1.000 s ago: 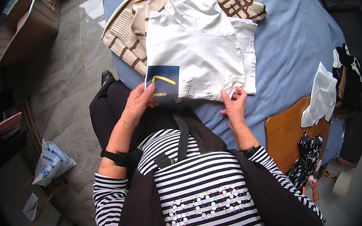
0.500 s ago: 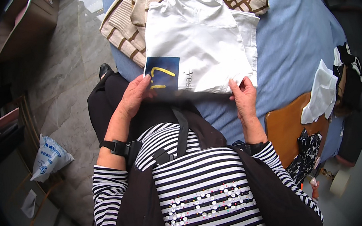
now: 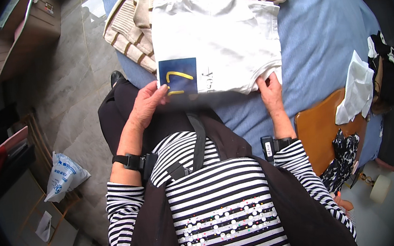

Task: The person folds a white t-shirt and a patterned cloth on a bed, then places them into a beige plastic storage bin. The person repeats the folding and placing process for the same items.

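A white T-shirt (image 3: pixel 216 38) with a dark blue square print lies partly folded on the blue bed (image 3: pixel 322 26). My left hand (image 3: pixel 148 104) pinches its near left corner, right at the blue print. My right hand (image 3: pixel 270 92) grips the near right corner of the folded hem. Both hands hold the shirt's lower edge against the bed's front edge, just above my striped top.
A beige and brown checked garment (image 3: pixel 127 24) lies under the shirt at the back. An orange-brown board (image 3: pixel 321 128) and white cloth (image 3: pixel 356 90) sit on the right. A cardboard box (image 3: pixel 26 30) and a plastic bag (image 3: pixel 64 174) are on the floor at the left.
The shirt's lower edge has been folded up and drawn nearer to me. My two hands have moved wider apart along the hem.
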Tool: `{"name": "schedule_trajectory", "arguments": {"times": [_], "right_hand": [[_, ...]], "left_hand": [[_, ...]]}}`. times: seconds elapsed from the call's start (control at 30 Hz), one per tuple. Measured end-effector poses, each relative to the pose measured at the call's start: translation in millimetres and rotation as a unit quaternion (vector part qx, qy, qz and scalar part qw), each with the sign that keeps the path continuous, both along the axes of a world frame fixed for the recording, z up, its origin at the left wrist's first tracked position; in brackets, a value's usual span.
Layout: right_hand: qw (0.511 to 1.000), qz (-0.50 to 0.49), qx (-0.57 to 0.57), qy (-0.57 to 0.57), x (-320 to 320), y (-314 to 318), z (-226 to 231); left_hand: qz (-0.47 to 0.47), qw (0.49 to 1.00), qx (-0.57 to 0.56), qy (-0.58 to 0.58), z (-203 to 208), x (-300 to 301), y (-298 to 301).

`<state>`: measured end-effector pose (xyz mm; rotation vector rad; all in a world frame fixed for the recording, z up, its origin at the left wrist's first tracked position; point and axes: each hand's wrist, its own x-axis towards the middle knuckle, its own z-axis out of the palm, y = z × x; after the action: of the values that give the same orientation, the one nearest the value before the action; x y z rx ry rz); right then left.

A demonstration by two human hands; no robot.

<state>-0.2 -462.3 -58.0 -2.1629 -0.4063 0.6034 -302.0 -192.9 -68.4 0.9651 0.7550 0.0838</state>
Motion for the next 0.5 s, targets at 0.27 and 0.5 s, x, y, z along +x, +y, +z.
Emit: {"name": "schedule_trajectory", "arguments": {"times": [0.27,0.5], "right_hand": [[0.993,-0.045,0.105,-0.036,-16.9,-0.3,4.6],[0.999,0.008,0.014,-0.049,-17.4,41.2,8.0]], "left_hand": [[0.039,0.999,-0.031,0.008,2.9,5.3,-0.3],[0.012,0.999,-0.031,0.006,1.9,6.1,4.0]]}}
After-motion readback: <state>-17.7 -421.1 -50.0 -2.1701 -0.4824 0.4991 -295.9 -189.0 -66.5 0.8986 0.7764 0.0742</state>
